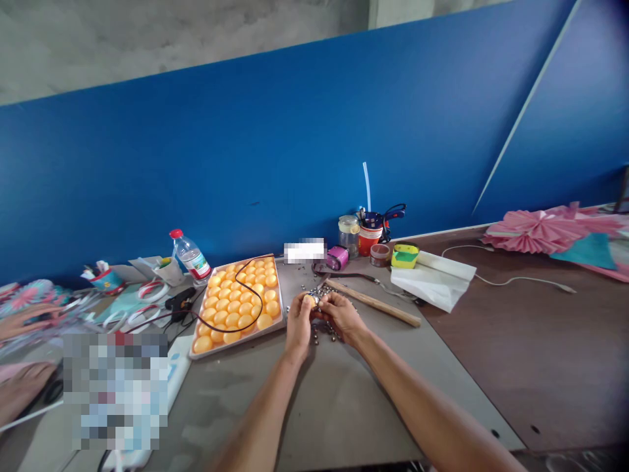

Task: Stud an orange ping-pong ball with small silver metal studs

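My left hand [297, 322] is closed around a small orange ball [309, 300], held low over the grey table top. My right hand [343, 316] meets it from the other side, its fingertips pinched against the ball; what they hold is too small to make out. Small shiny metal pieces [316, 339] lie scattered beneath and behind both hands. To the left stands a shallow white box [238, 345] with rows of similar orange balls [239, 308]. A wooden-handled tool, apparently a hammer [378, 305], lies just right of my right hand.
Behind are a purple object [337, 257], a glass jar [348, 239], a red cup [369, 241] of tools and a yellow-green container [405, 255]. White paper [437, 282] lies to the right. A bottle [189, 255] stands left; another person's hands [29, 321] work beyond. A dark cable [223, 330] crosses the box.
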Tool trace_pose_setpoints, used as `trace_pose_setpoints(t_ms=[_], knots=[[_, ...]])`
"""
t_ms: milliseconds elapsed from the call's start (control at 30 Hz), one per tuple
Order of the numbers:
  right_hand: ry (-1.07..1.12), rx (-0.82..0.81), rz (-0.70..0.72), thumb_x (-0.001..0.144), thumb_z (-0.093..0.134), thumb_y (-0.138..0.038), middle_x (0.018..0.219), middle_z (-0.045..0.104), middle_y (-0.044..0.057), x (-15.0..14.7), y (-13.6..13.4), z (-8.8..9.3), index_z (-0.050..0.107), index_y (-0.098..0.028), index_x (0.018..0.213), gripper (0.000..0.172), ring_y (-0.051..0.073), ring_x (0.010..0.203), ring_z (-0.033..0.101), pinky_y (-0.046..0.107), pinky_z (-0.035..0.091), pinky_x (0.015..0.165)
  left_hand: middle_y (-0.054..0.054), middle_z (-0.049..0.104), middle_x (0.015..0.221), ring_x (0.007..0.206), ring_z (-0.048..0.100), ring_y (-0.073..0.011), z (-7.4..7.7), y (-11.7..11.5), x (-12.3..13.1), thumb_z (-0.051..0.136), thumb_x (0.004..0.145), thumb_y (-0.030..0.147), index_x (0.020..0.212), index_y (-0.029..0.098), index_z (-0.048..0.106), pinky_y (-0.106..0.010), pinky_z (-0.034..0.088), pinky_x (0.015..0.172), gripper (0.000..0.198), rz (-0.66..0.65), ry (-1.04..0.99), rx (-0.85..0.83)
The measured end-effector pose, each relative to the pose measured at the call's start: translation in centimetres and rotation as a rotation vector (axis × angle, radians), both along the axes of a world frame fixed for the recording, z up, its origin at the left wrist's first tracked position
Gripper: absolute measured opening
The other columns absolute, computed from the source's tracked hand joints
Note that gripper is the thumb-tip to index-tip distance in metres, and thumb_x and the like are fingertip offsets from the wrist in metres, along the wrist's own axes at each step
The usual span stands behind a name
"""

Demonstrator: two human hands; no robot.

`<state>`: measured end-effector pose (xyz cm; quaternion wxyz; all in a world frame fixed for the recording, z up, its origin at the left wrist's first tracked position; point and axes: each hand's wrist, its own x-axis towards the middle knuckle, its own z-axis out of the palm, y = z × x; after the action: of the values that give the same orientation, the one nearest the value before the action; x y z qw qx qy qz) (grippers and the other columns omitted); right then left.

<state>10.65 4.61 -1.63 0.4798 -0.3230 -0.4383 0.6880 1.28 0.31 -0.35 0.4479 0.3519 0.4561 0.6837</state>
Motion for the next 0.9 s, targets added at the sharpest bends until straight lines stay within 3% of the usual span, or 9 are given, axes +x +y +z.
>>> trace_pose_setpoints(t_ms=[133, 200, 333, 400, 500, 567, 900], knots=[[-0.044, 0.058, -0.024, 0.062, 0.066, -0.044, 0.056, 0.047, -0.005, 0.0, 0.0, 0.4, 0.045, -0.020, 0.064, 0.032, 0.008, 0.049, 0.042, 0.023, 0.033, 0.051, 0.001, 0.059, 0.070, 0.058, 0.055, -0.0113, 0.5, 0.1, 0.1, 0.066, 0.069, 0.044, 0.083, 0.017, 0.057, -0.024, 0.046, 0.057, 0.031, -0.039, -0.135, -0.008], [-0.171, 0.184, -0.088, 0.069, 0.059, -0.045, 0.057, 0.048, -0.004, 0.4, 0.0, 0.8, 0.047, -0.020, 0.067, 0.028, 0.010, 0.051, 0.043, 0.024, 0.034, 0.052, 0.002, 0.058, 0.067, 0.057, 0.054, -0.0105, 0.9, 0.1, -0.2, 0.068, 0.067, 0.042, 0.078, 0.016, 0.056, -0.024, 0.046, 0.058, 0.031, -0.038, -0.227, -0.009], [-0.703, 0.625, -0.302, 0.079, 0.049, -0.032, 0.077, 0.059, 0.004, 1.7, -0.2, 1.6, 0.056, -0.019, 0.075, 0.015, 0.018, 0.075, 0.052, 0.030, 0.037, 0.072, 0.004, 0.057, 0.064, 0.052, 0.054, -0.0091, 1.3, 0.3, -0.8, 0.071, 0.064, 0.039, 0.076, 0.016, 0.053, -0.025, 0.045, 0.058, 0.032, 0.033, -0.383, -0.025], [-1.004, 0.735, -0.360, 0.079, 0.050, -0.026, 0.091, 0.061, 0.008, 2.1, -0.4, 1.8, 0.061, -0.019, 0.083, 0.014, 0.022, 0.091, 0.052, 0.035, 0.033, 0.083, 0.004, 0.057, 0.063, 0.052, 0.055, -0.0092, 1.3, 0.3, -1.0, 0.071, 0.064, 0.039, 0.076, 0.016, 0.052, -0.024, 0.045, 0.058, 0.032, 0.055, -0.390, -0.027], [-1.340, 0.736, -0.297, 0.077, 0.055, -0.028, 0.101, 0.060, 0.013, 2.1, -1.0, 1.7, 0.064, -0.019, 0.090, 0.018, 0.028, 0.101, 0.047, 0.040, 0.028, 0.088, 0.004, 0.056, 0.060, 0.052, 0.055, -0.0094, 1.1, 0.3, -0.9, 0.069, 0.066, 0.040, 0.074, 0.016, 0.051, -0.024, 0.044, 0.057, 0.031, 0.036, -0.357, -0.017], [-1.443, 0.731, -0.221, 0.077, 0.057, -0.031, 0.103, 0.060, 0.015, 2.0, -1.3, 1.5, 0.066, -0.018, 0.088, 0.019, 0.030, 0.102, 0.046, 0.041, 0.026, 0.088, 0.003, 0.056, 0.060, 0.052, 0.056, -0.0095, 1.0, 0.3, -0.8, 0.069, 0.067, 0.041, 0.074, 0.015, 0.051, -0.023, 0.044, 0.057, 0.032, 0.018, -0.344, -0.015], [-1.450, 0.707, -0.112, 0.087, 0.042, -0.036, 0.098, 0.062, 0.009, 1.8, -1.1, 1.5, 0.066, -0.019, 0.087, 0.028, 0.023, 0.098, 0.049, 0.040, 0.020, 0.092, 0.002, 0.059, 0.059, 0.050, 0.055, -0.0097, 1.3, 0.3, -0.7, 0.070, 0.065, 0.039, 0.074, 0.015, 0.051, -0.023, 0.043, 0.053, 0.032, 0.016, -0.382, -0.029]])
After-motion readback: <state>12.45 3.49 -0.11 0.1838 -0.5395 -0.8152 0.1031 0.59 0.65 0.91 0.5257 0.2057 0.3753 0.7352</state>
